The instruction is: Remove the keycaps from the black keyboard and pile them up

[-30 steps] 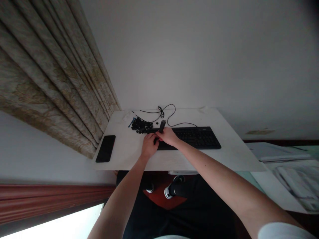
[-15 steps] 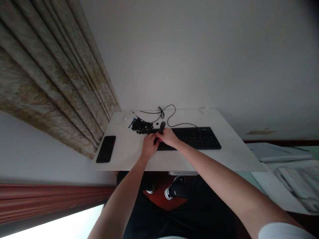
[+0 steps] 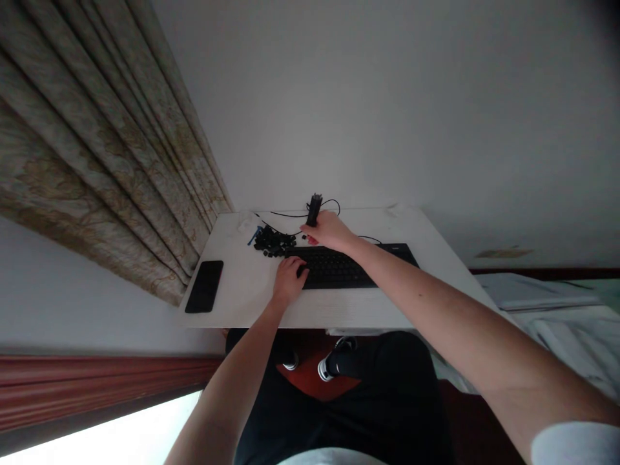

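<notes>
A black keyboard [image 3: 334, 274] lies on the white table, its left end under my left hand [image 3: 289, 278]. That hand is closed around the keyboard's left edge, with the thumb over its keys. My right hand [image 3: 332, 230] is raised above the keyboard's far edge. In its fingers is a slim black brush [image 3: 314, 208], held upright with its ragged end up. The fingers' far side is partly hidden. Just beyond my left hand is a heap of loose black keycaps [image 3: 274, 241].
A thin blue tool [image 3: 254, 235] lies at the heap's left side. The keyboard's black cable [image 3: 285, 214] runs along the back by the wall. A black phone [image 3: 204, 287] rests on the table [image 3: 334, 316] at the left. A patterned curtain [image 3: 121, 148] hangs beside it.
My right hand has lifted the brush up and away from my left hand, toward the wall. My left hand stays on the keyboard's left end.
</notes>
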{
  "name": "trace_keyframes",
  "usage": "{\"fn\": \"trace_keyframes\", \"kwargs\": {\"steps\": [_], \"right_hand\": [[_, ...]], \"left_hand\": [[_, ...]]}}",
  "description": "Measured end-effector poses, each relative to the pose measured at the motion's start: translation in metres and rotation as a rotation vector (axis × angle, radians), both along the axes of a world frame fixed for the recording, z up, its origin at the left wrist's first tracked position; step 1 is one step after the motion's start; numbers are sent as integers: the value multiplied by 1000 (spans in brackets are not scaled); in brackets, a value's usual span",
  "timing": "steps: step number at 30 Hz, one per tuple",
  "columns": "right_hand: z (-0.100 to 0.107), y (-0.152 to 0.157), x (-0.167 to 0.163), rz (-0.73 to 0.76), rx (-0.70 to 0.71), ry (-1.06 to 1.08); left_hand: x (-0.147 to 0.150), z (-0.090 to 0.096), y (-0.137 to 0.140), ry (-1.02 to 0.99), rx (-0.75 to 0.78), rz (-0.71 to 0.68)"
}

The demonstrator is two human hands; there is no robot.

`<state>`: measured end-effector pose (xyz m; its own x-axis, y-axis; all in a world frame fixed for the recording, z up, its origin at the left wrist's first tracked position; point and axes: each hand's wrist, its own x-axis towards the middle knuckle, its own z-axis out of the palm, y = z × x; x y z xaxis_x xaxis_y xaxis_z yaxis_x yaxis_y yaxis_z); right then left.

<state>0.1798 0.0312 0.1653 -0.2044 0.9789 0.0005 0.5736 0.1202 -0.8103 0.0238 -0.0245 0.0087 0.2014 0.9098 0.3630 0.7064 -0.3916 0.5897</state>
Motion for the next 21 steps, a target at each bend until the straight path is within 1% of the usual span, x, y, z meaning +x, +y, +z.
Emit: {"fn": "trace_keyframes", "kwargs": {"steps": [1,3,5,8,12,16,21], "right_hand": [[1,-1,4,-5,-29,35],[-8,-8,10,-40,-90,129],[-25,-17,15,-87,-138,192],[-54,-27,13,-132,-158,201],[-78,-32,2,-203,-160,193],[-91,-31,-2,-223,-167,124],[-93,-29,1,-229,-152,-42]], "left_hand": [[0,0,0,-7,-1,-1],[-1,0,0,-21,-2,-6],[-1,0,1,-35,-1,-14],[-1,-1,0,-41,2,-12],[-2,-1,0,-31,3,-11],[-2,-1,2,-32,-3,-29],[-3,-2,2,-65,-7,-24]]}}
